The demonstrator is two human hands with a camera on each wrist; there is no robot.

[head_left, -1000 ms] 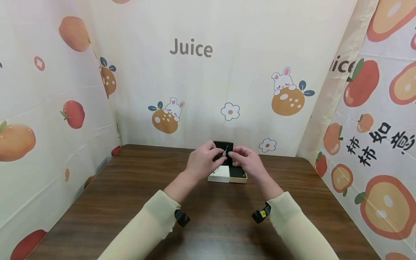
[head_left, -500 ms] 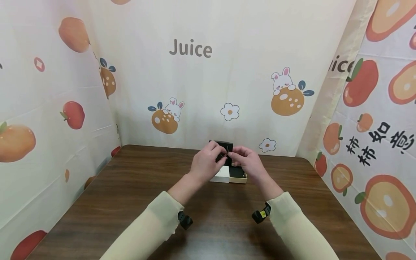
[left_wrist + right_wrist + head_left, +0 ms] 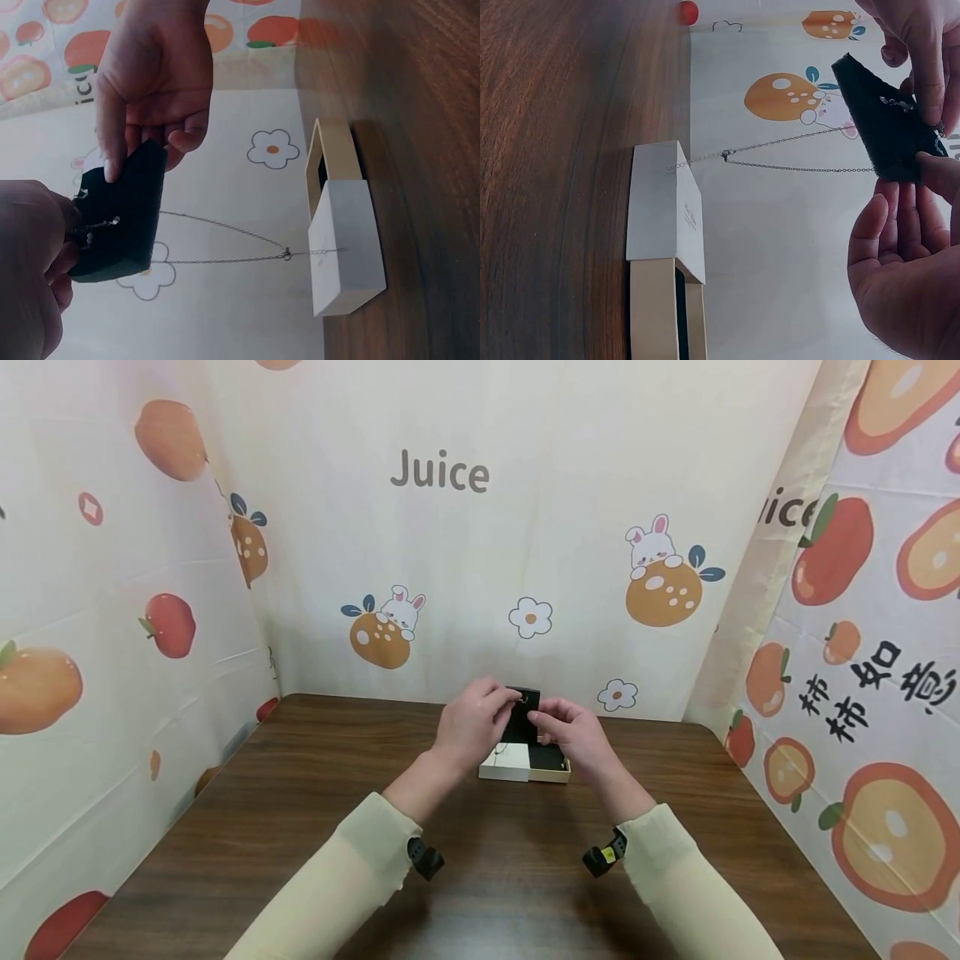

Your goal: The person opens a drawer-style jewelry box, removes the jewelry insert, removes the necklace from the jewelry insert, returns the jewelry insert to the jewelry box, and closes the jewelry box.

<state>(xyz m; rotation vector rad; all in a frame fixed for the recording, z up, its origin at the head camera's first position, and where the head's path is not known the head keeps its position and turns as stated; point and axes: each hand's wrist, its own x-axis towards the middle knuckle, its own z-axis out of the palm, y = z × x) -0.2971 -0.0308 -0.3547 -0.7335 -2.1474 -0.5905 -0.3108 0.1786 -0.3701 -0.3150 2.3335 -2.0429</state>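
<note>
Left hand (image 3: 471, 725) has shifted from the middle of the black pad (image 3: 519, 725) to its 12 o'clock edge; the right hand (image 3: 576, 732) remains at its 3 o'clock edge.

Nearest in the head view: pale fabric sleeves (image 3: 337, 877), cut off by the lower border, and black wrist devices (image 3: 426, 858). Worktop (image 3: 495, 910): dark wood grain. Toward 12 o'clock on it: rigid white box cover (image 3: 504, 762), cream drawer (image 3: 550, 777) projecting at 3 o'clock, dark lining inside. Cover print is illegible; the right wrist view cuts off the drawer's end.

Pad: matte slab, fuzzy-edged, raised above the box cover and apart from it. Right hand pinches it, thumb in front, fingers behind. Left hand has bent fingers at the pad edge; whether they pinch chain or pad cannot be told.

Necklace (image 3: 286, 254): fine silver-coloured links looping below the pad to a small clasp (image 3: 726, 154). Its tail overlaps the box cover; contact is unclear. Glittering pieces (image 3: 896, 103) on the pad are partly covered.

Farthest: fabric backdrop (image 3: 465, 543), printed "Juice".
</note>
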